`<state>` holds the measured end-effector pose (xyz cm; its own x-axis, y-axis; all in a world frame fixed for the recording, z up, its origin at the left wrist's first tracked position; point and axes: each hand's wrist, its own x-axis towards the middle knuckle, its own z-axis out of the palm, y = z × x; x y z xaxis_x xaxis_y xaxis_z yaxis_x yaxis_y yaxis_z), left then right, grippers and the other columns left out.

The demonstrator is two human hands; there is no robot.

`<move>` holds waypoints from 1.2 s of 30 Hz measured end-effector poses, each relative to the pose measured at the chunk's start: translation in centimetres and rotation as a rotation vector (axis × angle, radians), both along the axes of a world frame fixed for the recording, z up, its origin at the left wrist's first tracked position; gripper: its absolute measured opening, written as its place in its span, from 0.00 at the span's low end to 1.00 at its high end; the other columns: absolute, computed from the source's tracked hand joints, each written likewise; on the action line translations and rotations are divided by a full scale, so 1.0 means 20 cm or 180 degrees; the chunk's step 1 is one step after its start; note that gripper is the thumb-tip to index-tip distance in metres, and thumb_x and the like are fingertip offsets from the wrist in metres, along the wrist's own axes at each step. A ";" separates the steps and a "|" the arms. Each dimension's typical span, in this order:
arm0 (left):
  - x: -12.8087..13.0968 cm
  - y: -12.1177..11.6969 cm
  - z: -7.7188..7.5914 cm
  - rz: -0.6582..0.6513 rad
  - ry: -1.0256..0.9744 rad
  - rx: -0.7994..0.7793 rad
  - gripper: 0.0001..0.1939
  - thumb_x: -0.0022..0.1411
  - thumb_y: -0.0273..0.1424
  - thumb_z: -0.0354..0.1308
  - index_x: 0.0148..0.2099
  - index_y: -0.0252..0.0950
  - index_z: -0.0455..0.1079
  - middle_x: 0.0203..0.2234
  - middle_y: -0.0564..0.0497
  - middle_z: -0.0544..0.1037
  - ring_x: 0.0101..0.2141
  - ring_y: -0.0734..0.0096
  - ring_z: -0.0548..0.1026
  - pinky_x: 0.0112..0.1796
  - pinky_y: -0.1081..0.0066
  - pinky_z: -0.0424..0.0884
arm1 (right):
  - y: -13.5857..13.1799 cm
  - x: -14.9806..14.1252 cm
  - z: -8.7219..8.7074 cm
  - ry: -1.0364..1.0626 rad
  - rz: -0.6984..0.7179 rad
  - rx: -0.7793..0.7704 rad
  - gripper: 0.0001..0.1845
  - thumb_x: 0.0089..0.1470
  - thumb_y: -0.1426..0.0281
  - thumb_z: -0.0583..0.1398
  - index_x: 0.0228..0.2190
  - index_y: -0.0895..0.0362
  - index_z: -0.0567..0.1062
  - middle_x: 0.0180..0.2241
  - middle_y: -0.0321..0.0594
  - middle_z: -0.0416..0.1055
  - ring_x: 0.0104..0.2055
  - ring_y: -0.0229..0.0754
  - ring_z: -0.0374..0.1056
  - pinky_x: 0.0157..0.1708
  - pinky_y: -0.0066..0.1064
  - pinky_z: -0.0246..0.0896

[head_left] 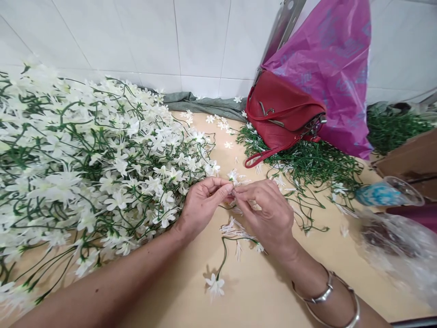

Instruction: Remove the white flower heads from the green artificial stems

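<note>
The left hand and the right hand are meeting over the beige tabletop, each pressing its thumb and forefinger together in a fine pinch. Both appear to be pinching the base of 1 small white flower with a green centre, which is peeking out just beyond the fingertips; the fingers are hiding the exact part, so I cannot tell which hand is gripping what.

For work this fine, the left pinch should be staying firm and close to the joint, acting as the anchor, while the right should be working straight along the same line; sideways force could be bending the thin parts. Only the fingertips should be pressing, with the petals being left free of the grip.

Beneath the hands, a little bunch of thin white stamen-like strands is lying loose, near 1 curved green stem that is ending in a white bloom. The large heap of white flowers on green stems is sitting just beside the left hand, so that wrist should be avoiding snagging it.
</note>
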<state>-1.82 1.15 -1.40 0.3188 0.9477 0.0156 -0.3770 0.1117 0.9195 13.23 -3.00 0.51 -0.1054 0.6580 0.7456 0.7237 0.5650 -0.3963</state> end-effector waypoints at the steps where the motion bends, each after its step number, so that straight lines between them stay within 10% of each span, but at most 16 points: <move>1: 0.00 0.00 0.00 -0.0030 -0.0003 0.0015 0.17 0.56 0.42 0.73 0.36 0.33 0.78 0.29 0.50 0.84 0.31 0.71 0.80 0.40 0.70 0.79 | 0.00 -0.01 -0.01 0.0006 -0.0038 -0.0018 0.14 0.61 0.78 0.63 0.28 0.49 0.70 0.30 0.36 0.81 0.34 0.45 0.76 0.39 0.42 0.66; 9: -0.02 -0.01 0.01 -0.0195 0.0032 0.0242 0.15 0.60 0.42 0.71 0.38 0.34 0.78 0.31 0.50 0.84 0.34 0.70 0.81 0.45 0.66 0.79 | 0.01 0.00 0.01 0.1139 -0.0367 -0.0797 0.08 0.58 0.72 0.67 0.40 0.51 0.78 0.37 0.38 0.73 0.38 0.44 0.70 0.40 0.37 0.67; 15: -0.01 -0.02 0.02 -0.0150 -0.0015 0.0328 0.12 0.64 0.39 0.68 0.42 0.35 0.78 0.37 0.49 0.85 0.40 0.66 0.84 0.49 0.64 0.79 | 0.05 0.06 0.03 0.1155 -0.0010 -0.0796 0.05 0.59 0.73 0.65 0.31 0.51 0.78 0.44 0.42 0.75 0.51 0.49 0.71 0.54 0.44 0.65; 23: 0.00 -0.01 0.01 -0.0029 -0.0249 0.0430 0.13 0.67 0.36 0.66 0.50 0.38 0.75 0.54 0.44 0.82 0.48 0.63 0.84 0.51 0.64 0.80 | 0.09 0.17 0.04 0.2145 -0.0031 -0.1301 0.10 0.58 0.64 0.67 0.32 0.51 0.70 0.30 0.36 0.72 0.33 0.43 0.71 0.37 0.35 0.68; 36: 0.00 -0.01 0.00 0.0122 -0.0225 0.0508 0.10 0.69 0.34 0.64 0.50 0.38 0.74 0.54 0.44 0.82 0.50 0.62 0.83 0.49 0.64 0.80 | 0.07 0.24 0.13 0.1690 0.1550 -0.3160 0.15 0.56 0.55 0.69 0.35 0.53 0.78 0.31 0.38 0.79 0.34 0.42 0.73 0.35 0.33 0.69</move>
<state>-1.78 1.00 -1.30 0.2752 0.9428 0.1881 -0.4426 -0.0494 0.8953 17.94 -1.68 3.05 -0.3350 0.9417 -0.0315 0.1389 0.0163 -0.9902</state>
